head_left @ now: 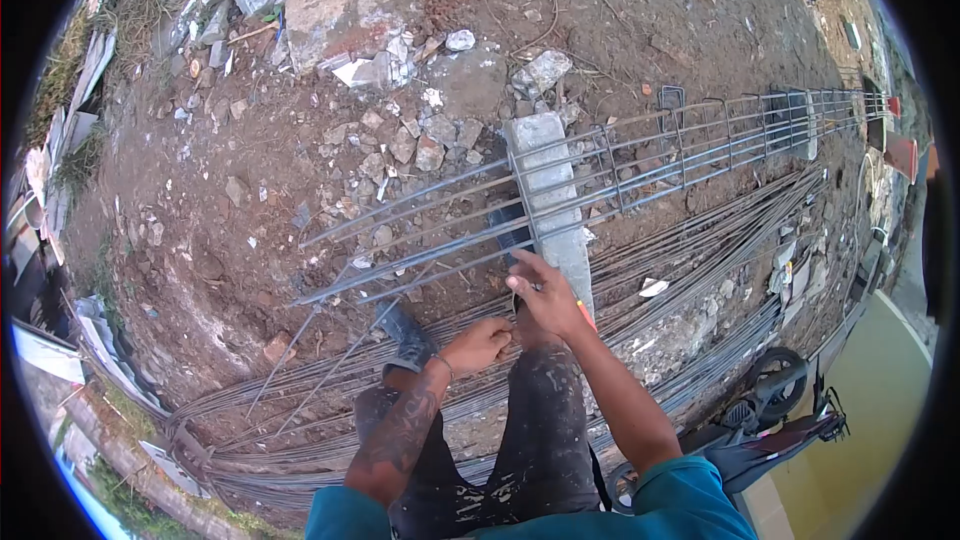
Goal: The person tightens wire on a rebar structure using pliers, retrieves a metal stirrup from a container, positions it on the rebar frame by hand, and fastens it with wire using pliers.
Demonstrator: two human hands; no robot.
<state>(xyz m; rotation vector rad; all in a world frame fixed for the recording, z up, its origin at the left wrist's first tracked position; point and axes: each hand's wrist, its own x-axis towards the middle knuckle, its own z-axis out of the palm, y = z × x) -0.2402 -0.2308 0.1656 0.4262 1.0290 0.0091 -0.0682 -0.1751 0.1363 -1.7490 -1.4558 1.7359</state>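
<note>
My left hand (478, 348) is in front of my knees with its fingers curled together; what they hold, if anything, is too small to make out. My right hand (545, 295) is just ahead of it, fingers bent and apart, with nothing seen in it. Beyond both hands lies a rebar cage (640, 180), long steel bars with square stirrups toward its right part. A concrete block (545, 175) supports it near its left part. The nearest long bars pass close to my right fingertips; whether they touch I cannot tell. A small orange-and-green item (585, 313) shows beside my right wrist.
Long bundles of loose steel rods (690, 230) lie on the ground around my feet. A boot (402, 335) stands among them. Rubble (430, 145) and a large concrete slab (350, 0) lie ahead. A motorcycle (770, 410) is at the right, by a yellowish wall (880, 380).
</note>
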